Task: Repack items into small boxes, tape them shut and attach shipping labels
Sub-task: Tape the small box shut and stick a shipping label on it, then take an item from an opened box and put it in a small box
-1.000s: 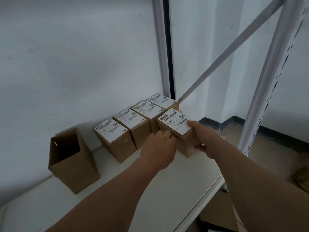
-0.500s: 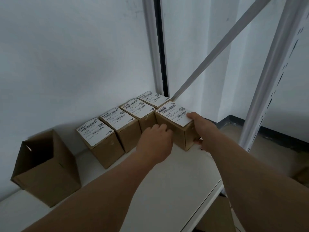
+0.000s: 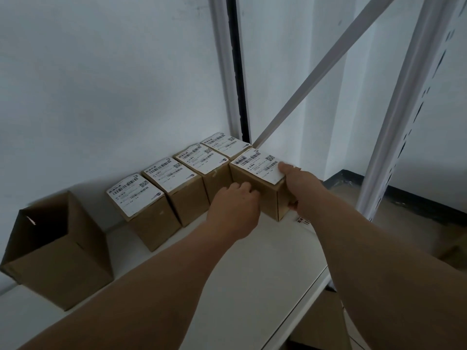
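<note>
Cardboard, sealed and labelled, fills the back of this white shelf (image 3: 252,286): four small boxes (image 3: 177,188) stand in a row along the wall, each with a shipping label on its top face. A fifth labelled box (image 3: 255,190) sits just in front of the far end of that row, and both hands are on it.

Beyond the left hand (image 3: 233,210), the box's near-left face meets the fingers, which are curled against the cardboard; whether they press flat or hook an edge cannot be told from behind the knuckles. The right hand (image 3: 297,188) clamps the box's right corner, thumb laid on top over the edge of the shipping label (image 3: 257,164) and fingers wrapped round the far side, only their tips showing below. Holding it from two sides like this probably serves to square the box up against its neighbours, so a second row starts neat and every label faces up for reading.

Well off to the left of the left hand stands a larger open carton (image 3: 58,251), its mouth tilted toward the wall, apart from the row. To the right of the right hand rises the shelving upright (image 3: 404,109), with a diagonal brace (image 3: 316,72) crossing behind.
</note>
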Available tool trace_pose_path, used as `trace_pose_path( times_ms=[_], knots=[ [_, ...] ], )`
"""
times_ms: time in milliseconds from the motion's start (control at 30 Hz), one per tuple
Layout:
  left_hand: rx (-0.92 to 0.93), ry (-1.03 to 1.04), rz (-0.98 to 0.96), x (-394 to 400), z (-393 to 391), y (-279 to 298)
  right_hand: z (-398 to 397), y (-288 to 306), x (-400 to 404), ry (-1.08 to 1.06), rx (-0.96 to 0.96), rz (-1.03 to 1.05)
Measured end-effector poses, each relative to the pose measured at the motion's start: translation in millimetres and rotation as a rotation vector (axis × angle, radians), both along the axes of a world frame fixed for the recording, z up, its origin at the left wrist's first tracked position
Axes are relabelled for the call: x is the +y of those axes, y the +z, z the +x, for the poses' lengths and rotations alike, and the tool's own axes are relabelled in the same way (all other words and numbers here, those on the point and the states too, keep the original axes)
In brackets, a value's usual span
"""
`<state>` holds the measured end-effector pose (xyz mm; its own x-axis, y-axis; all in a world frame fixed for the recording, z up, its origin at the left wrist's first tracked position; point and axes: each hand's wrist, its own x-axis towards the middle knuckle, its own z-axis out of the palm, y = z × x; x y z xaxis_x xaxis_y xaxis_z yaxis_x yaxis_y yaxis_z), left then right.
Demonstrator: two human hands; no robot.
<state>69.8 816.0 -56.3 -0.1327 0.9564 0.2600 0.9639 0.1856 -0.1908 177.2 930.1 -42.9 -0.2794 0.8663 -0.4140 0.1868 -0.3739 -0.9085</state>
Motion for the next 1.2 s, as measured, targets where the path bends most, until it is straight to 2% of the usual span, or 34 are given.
trace_pose_path(
  times_ms=[167, 267, 333, 467, 633, 733, 867, 1100, 1200],
  knots=[
    [0.023, 0.003, -0.01, -6.3, 6.9, -1.2, 1.5, -3.4, -1.9, -0.011, -0.08, 0.113],
    [0.033, 0.021, -0.052, -29.3, 8.2, 2.7, 4.2, -3.5, -25.5, -0.078, -0.218, 0.233],
    [0.022, 0.055, -0.09, -56.5, 5.8, 6.6, 7.3, -6.2, -59.5, -0.044, -0.329, 0.369],
    [0.067, 0.13, -0.172, -142.8, 4.2, 17.9, 9.5, -8.8, -142.5, 0.226, -0.57, 0.645],
    [0.085, 0.231, -0.265, -268.3, 2.4, 38.8, -4.0, 4.2, -244.4, 0.604, -0.758, 1.037],
    [0.088, 0.311, -0.272, -341.3, -4.4, 53.1, -18.8, 14.2, -311.3, 0.75, -0.762, 1.196],
    [0.114, 0.415, -0.265, -433.0, -9.3, 75.6, -33.5, 31.2, -399.2, 0.89, -0.719, 1.305],
    [0.114, 0.615, -0.2, -588.1, -4.4, 111.4, -53.5, 64.1, -542.8, 1.058, -0.585, 1.48],
    [0.107, 0.686, -0.219, -631.6, -0.9, 118.1, -61.2, 73.9, -585.4, 1.086, -0.545, 1.515]
  ],
)
